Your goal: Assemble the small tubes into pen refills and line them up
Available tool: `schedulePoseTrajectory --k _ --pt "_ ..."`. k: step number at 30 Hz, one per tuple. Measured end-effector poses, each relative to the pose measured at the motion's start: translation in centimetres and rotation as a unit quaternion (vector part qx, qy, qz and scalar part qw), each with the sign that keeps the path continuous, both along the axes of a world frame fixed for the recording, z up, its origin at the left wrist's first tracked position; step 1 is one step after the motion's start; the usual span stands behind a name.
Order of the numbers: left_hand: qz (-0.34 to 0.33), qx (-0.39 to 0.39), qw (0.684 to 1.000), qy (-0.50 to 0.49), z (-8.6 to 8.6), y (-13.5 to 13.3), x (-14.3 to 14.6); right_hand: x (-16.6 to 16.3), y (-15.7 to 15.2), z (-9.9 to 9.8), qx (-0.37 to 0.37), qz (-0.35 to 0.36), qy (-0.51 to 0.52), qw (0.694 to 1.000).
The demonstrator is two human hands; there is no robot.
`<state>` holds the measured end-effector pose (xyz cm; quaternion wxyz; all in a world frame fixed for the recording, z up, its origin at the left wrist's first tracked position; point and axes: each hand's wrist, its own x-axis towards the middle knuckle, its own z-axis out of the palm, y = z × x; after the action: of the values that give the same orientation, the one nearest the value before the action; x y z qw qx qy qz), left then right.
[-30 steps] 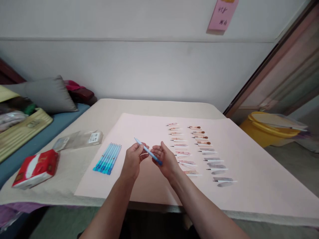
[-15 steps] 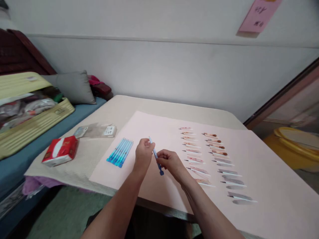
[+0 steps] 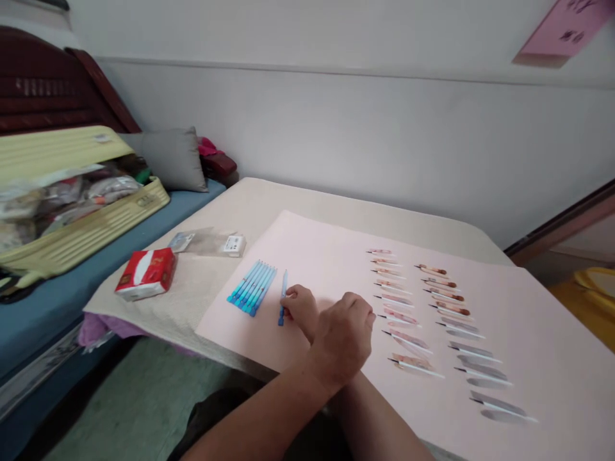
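Note:
My arms cross over the table. My right hand (image 3: 298, 306), reaching under the left arm, pinches a light-blue pen (image 3: 284, 282) with a darker blue end. The pen points away from me, just right of a row of several similar blue pens (image 3: 252, 287) laid side by side. My left hand (image 3: 344, 326) is closed, with its fingertips turned right and mostly hidden; whatever they may hold cannot be made out. Right of it lie two columns of slim white sticks with dark tips (image 3: 416, 365), beside patterned, brown-ended or greyish strips (image 3: 444, 291).
A pale pink sheet (image 3: 331, 250) covers much of the cloth-covered table (image 3: 259, 198). Left on the table are a red tissue pack (image 3: 147, 272) and a clear plastic packet (image 3: 211, 242). An open yellow case (image 3: 86, 211) rests on the blue bed; a wall stands behind the table.
My right hand has carried the blue pen left, next to the row of blue pens. My left hand has let go of it and crossed over to the right. The view has turned slightly left.

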<state>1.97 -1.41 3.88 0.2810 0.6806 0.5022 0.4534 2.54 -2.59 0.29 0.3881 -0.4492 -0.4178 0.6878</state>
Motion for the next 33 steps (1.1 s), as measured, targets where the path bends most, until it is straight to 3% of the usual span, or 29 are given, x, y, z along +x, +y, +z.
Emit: schedulePoseTrajectory --k 3,9,13,20,33 --pt "-0.011 0.025 0.997 0.066 0.5 -0.4 -0.5 -0.4 0.4 0.3 0.009 -0.048 -0.002 0.999" --pt "-0.017 0.041 0.994 0.103 1.0 -0.6 -0.9 -0.2 1.5 -0.2 0.072 -0.032 -0.032 0.996" --pt "-0.016 0.044 0.992 0.117 1.0 -0.8 -1.0 -1.7 3.0 -1.5 0.142 -0.051 -0.131 0.98" --pt "-0.016 0.049 0.99 0.131 1.0 -0.7 -0.9 -5.7 5.7 -4.3 0.172 -0.003 -0.279 0.945" --pt "-0.018 0.041 0.989 0.139 0.8 -0.6 -0.7 -6.0 5.2 -5.4 0.225 0.012 -0.308 0.924"
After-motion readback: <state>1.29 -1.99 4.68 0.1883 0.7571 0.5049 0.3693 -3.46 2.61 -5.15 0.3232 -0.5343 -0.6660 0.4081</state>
